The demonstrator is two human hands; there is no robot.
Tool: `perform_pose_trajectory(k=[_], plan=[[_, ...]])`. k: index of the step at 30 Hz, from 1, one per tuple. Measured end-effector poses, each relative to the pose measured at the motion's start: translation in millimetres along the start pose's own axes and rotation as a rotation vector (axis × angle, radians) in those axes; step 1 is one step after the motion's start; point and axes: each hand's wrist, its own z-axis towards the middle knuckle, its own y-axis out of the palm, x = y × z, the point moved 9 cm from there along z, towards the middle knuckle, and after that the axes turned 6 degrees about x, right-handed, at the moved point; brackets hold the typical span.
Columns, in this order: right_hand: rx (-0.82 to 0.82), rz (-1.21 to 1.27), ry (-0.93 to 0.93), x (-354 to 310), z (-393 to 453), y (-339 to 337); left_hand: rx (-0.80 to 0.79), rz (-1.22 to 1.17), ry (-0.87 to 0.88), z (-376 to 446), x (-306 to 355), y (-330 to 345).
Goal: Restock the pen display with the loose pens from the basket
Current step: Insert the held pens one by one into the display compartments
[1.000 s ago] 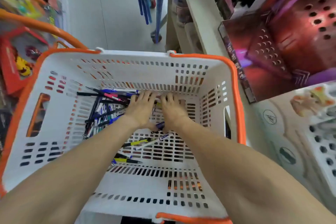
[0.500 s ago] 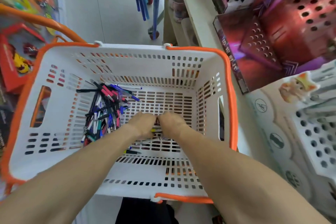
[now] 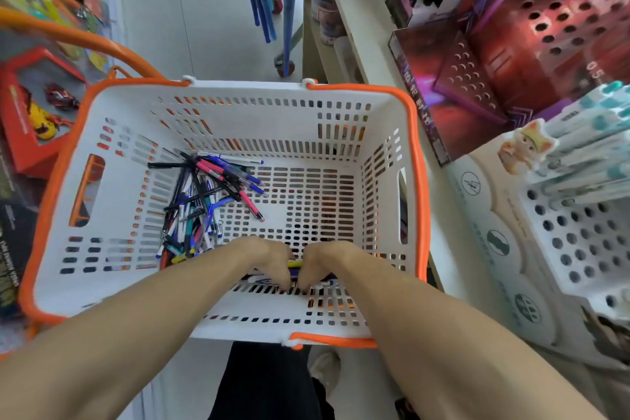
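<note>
A shop aisle with a pale floor (image 3: 211, 10) runs between a toy rack on the left and a cream shelving unit (image 3: 354, 10) on the right. On the right shelf stand a dark red perforated pen display (image 3: 531, 54) and, nearer, a white perforated pen display (image 3: 579, 242) with teal-capped pens (image 3: 586, 133) slanting out of its upper holes.

In the middle is a white slotted shopping basket with an orange rim (image 3: 417, 181); its orange handle (image 3: 68, 34) swings off to the left. A red toy box (image 3: 30, 112) lies beyond the basket's left side.

On the basket's floor, toward the left wall, lies a tangled heap of loose pens (image 3: 204, 201), blue, black, pink and white.

At the near wall, both hands are down inside the basket, knuckles up and touching each other. The left hand (image 3: 269, 259) and the right hand (image 3: 324, 262) have their fingers curled down around a small bunch of pens (image 3: 295, 271), yellow and blue, pinched between them against the basket floor. A few white and blue pens poke out beneath the hands.
</note>
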Motion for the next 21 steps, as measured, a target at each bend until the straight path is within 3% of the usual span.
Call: perform_pose_trajectory(k=[7, 10, 14, 17, 19, 21], plan=[[-0.246, 0.256, 0.172, 15.1, -17.3, 4.4, 0.015, -0.089, 0.039, -5.9, 6.4, -4.9], [-0.228, 0.244, 0.174, 24.2, -25.2, -18.0, 0.095, -0.144, 0.054, -12.0, -0.6, -14.6], [0.05, 0.463, 0.133, 36.8, -31.2, -73.6, 0.203, -0.486, 0.042, -23.3, -24.9, -37.1], [0.421, 0.756, -0.035, 30.7, -44.2, -124.7, 0.3, -0.663, 0.048, -31.6, -28.2, -52.1], [0.642, 0.912, -0.133, 26.3, -58.5, -150.2, 0.285, -0.999, 0.117, -36.7, -13.9, -56.0], [0.757, 0.973, -0.192, 18.4, -69.0, -163.9, 0.233, -1.39, 0.161, -43.3, -0.6, -56.9]])
